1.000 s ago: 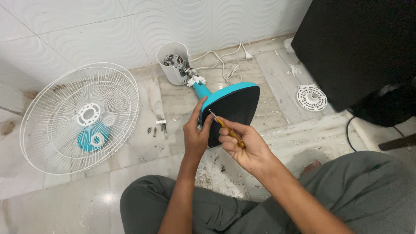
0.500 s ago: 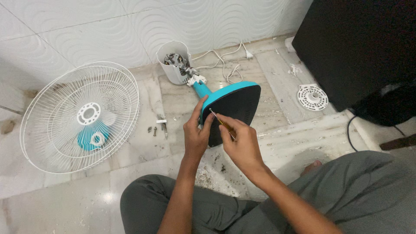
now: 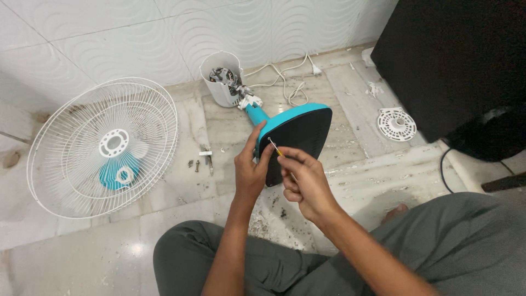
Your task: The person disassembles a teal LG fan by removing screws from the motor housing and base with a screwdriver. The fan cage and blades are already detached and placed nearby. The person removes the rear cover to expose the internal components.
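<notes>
A white wire fan guard leans against the tiled wall at the floor's left edge. Loose screws lie just beside it. A white round plastic disc rests near a black cabinet at the right edge.

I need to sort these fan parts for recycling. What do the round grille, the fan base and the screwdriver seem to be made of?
The round grille looks like thin metal wire with a white coating: fine radial spokes. The fan base looks like moulded plastic, smooth teal rim around a matte black underside. The screwdriver, in the right hand, shows a bright, probably steel shaft and an amber, likely plastic handle.
</notes>
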